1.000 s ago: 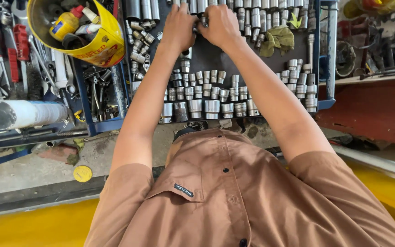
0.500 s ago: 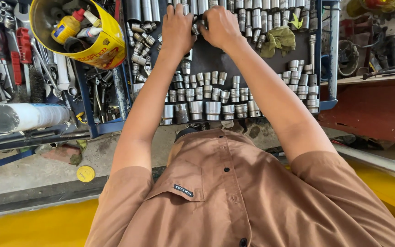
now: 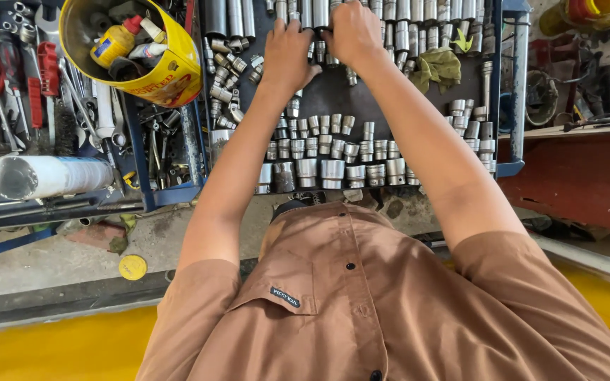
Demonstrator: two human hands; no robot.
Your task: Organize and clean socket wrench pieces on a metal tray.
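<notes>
Both my arms reach forward over a dark tray filled with rows of chrome sockets. My left hand and my right hand meet at the far end of the tray, backs up. Their fingers curl down onto a cluster of long sockets. The left thumb and fingers pinch one socket there. The right fingertips close over sockets next to it, and the hand hides the grip itself. My brown shirt fills the lower part of the view.
A yellow bucket of bottles and oddments stands to the left of the tray. Beside it lie wrenches and red-handled tools and a white roll. An olive rag rests on the tray's right side. A red bench stands at right.
Both hands stay on the same far cluster of sockets, with only small finger shifts. The view has drifted slightly.
</notes>
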